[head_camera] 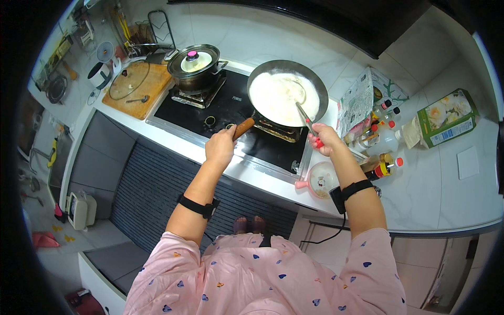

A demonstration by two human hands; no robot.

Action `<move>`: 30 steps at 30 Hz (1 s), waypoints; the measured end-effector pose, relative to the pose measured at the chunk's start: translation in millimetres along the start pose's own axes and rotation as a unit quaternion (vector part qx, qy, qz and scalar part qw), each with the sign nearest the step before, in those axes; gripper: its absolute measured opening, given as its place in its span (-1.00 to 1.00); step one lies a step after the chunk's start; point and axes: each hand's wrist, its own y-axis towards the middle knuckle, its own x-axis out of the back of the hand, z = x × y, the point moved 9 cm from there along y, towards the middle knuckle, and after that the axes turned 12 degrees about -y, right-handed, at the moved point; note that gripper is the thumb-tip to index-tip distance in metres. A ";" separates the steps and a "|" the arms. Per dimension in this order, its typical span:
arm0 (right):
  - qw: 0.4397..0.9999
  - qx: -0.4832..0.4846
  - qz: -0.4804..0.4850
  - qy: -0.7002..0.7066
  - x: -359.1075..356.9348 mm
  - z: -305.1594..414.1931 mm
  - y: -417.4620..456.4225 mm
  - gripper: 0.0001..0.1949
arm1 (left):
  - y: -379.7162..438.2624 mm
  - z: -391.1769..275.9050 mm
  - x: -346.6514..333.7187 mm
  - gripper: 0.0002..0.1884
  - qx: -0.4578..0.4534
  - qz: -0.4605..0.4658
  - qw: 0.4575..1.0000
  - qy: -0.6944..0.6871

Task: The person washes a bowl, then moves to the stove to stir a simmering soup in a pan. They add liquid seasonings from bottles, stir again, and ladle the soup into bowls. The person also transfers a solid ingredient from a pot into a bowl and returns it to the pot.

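My left hand (pixel 221 145) grips the wooden handle (pixel 244 129) of a dark wok (pixel 321 88), which stands on the right burner of a black gas hob. White milky liquid (pixel 271 96) fills much of the wok, with some pale lumps around its middle. In my right hand (pixel 326 138) is a metal ladle (pixel 302 111) with a red grip. The ladle's bowl dips into the liquid, so most of it is hidden. Below my right forearm sits a pink-handled bowl (pixel 322 177) with a cartoon figure and a little residue inside.
A lidded pot (pixel 193 76) occupies the left burner. Beside it, a wooden cutting board (pixel 136 88) bears a glass lid and a small spoon. Several bottles (pixel 384 141) and a green carton (pixel 449 118) stand right of the hob. A dark range hood (pixel 334 19) hangs above.
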 end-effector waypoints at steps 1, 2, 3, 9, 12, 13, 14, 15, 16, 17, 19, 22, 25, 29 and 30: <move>0.996 -0.028 0.029 0.074 0.7 0.5 -2.8 -0.84 | 0.8 -2.1 -0.7 -0.48 -0.003 -0.001 1.000 -0.001; 0.967 -0.108 0.118 0.196 0.9 -7.7 1.0 -0.85 | 1.5 -4.1 -1.6 -0.49 -0.007 -0.001 1.000 -0.002; 0.965 -0.101 0.129 0.204 2.7 -4.3 -3.2 -0.85 | 1.7 -4.3 -0.7 -0.49 -0.007 -0.005 1.000 -0.003; 0.989 0.005 0.090 0.120 18.3 14.6 -41.8 -0.85 | 0.8 -2.1 -0.8 -0.50 -0.008 -0.007 1.000 -0.004; 0.993 0.048 0.070 0.079 26.4 25.3 -51.3 -0.80 | 2.0 -0.9 -2.2 -0.49 -0.008 -0.006 1.000 -0.007; 0.996 0.061 0.050 0.050 28.6 28.9 -55.4 -0.80 | 1.7 -0.9 -1.8 -0.49 -0.008 -0.008 1.000 -0.005; 0.997 0.074 0.029 0.022 29.9 33.1 -60.2 -0.81 | 1.1 -1.0 -1.4 -0.48 -0.007 -0.009 1.000 -0.003; 0.996 0.086 0.009 -0.006 30.1 36.2 -65.0 -0.81 | 0.3 -1.0 -1.2 -0.48 -0.006 -0.010 1.000 0.000; 0.993 0.106 -0.012 -0.048 31.1 39.5 -68.2 -0.78 | 0.1 -1.1 -0.7 -0.48 -0.006 -0.011 1.000 0.002; 0.987 0.126 -0.033 -0.090 32.1 42.8 -71.3 -0.75 | 0.4 -1.3 -0.1 -0.48 -0.005 -0.012 1.000 0.004; 0.965 0.164 -0.085 -0.187 38.6 47.7 -74.5 -0.71 | 0.7 -2.0 -0.2 -0.47 0.000 -0.009 1.000 0.003; 0.871 0.256 -0.191 -0.372 48.4 55.3 -77.4 -0.70 | -1.6 -8.3 2.8 -0.47 -0.022 -0.040 0.999 0.013; 0.740 0.354 -0.269 -0.505 40.9 59.1 -98.9 -0.66 | -12.3 -32.8 11.8 -0.48 -0.118 -0.126 0.985 0.023; 0.822 0.332 -0.223 -0.406 64.3 33.5 -91.7 -0.66 | -19.3 -75.3 -2.8 -0.63 -0.259 -0.135 0.951 -0.097; 0.890 0.269 -0.178 -0.324 72.2 21.0 -85.6 -0.67 | -22.9 -86.4 -12.4 -0.63 -0.282 -0.127 0.945 -0.102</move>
